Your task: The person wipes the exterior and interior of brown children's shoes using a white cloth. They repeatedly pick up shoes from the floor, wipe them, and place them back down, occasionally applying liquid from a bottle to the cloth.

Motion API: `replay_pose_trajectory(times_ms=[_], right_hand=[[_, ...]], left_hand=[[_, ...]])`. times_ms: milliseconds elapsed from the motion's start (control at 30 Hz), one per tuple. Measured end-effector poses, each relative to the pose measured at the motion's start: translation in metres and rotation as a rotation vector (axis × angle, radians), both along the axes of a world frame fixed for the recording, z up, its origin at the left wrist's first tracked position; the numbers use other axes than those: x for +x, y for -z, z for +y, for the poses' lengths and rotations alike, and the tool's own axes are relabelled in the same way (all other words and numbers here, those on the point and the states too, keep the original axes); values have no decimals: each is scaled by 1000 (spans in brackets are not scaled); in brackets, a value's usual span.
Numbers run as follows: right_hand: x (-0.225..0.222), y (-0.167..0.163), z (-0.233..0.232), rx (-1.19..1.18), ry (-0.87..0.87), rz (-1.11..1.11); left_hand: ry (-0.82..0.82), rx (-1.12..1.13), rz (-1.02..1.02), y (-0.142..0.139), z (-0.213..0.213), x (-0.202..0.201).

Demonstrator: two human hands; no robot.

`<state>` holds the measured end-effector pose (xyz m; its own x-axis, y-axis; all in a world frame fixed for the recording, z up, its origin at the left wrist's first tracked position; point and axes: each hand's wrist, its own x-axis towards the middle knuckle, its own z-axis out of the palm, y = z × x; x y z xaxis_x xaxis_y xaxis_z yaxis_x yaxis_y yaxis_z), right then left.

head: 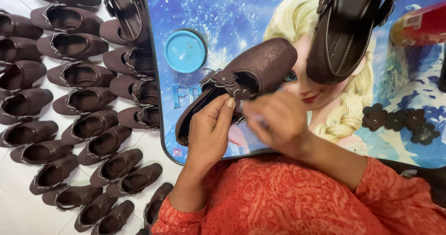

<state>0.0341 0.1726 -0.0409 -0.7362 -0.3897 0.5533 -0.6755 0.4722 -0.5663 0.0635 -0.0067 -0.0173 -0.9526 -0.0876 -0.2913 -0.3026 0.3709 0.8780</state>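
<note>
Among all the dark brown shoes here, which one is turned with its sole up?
The dark brown shoe at the top right of the blue picture table shows its sole; the others, including the one held by both hands, show their openings.

Your brown glittery shoe (pixel 251 72) lay on the printed plastic table (pixel 418 137); rows of brown shoes (pixel 79 105) lay left, flower trims (pixel 399 121) right.

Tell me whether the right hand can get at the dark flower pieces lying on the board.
Probably yes. The right hand is at the brown shoe, and the bare board between it and the flower pieces holds nothing in the way.
</note>
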Motion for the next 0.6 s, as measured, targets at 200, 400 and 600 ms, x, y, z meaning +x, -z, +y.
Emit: replay_pose_trajectory(times_ms=[200,400,600], right_hand=[[2,-2,-3,1,9,-21],[-5,1,6,7,50,-46],[-5,-1,7,-30,-17,-60]], left_hand=[[-6,6,-19,-2,-1,0],[-4,53,39,-1,-1,0],[-16,7,-12,0,0,0]])
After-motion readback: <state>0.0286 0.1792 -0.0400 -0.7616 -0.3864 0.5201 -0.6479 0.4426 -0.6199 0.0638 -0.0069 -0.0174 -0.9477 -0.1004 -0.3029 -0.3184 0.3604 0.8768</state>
